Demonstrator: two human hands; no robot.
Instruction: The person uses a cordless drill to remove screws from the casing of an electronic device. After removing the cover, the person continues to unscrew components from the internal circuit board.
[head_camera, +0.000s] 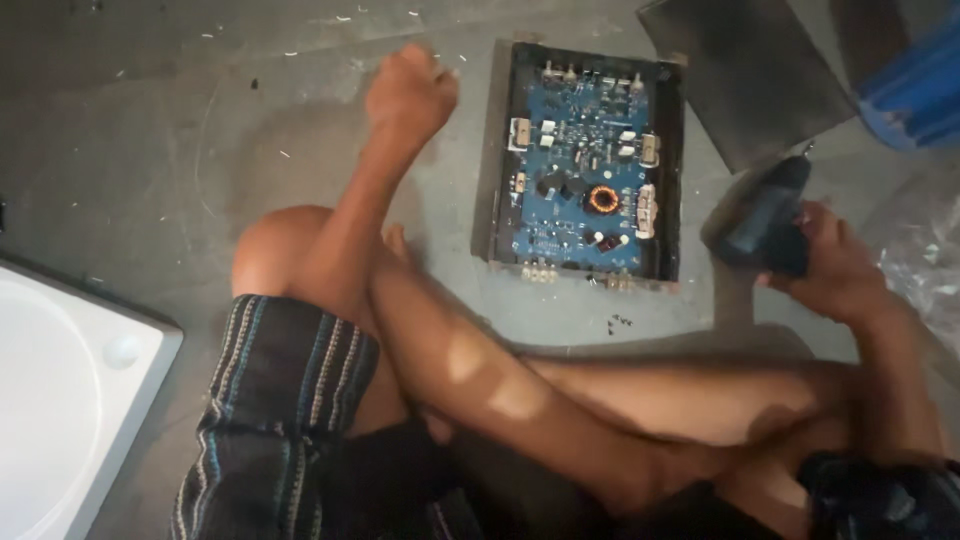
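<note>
Setting: grey concrete floor (150, 150), seen from above; crossed bare legs and striped shorts (275, 400) filling the lower part of the view.
Left hand (408, 92): curled into a loose fist, knuckles down near the floor, just left of the open device; whether anything sits inside the fist cannot be told.
Right hand (835, 262): wrapped closed around the grip of a dark cordless drill (768, 222), raised off the floor to the right of the device, tip pointing up and away.
Open device: black metal case (495, 150) lying flat on the floor, lid off, between the two hands.
Circuit board (580, 160): blue, filling the case, with a copper-wound ring coil (602, 199) near its middle and white connectors along the edges.
Screws (620, 323): small dark cluster on the floor just below the case's lower right corner.
Dark panel (750, 70): flat, lying on the floor beside the case's upper right corner.
Top right corner: blue container (915, 85), partly cut off.
Right edge: crumpled clear plastic (925, 260).
Lower left: white moulded object (70, 400) with a rounded hollow.
</note>
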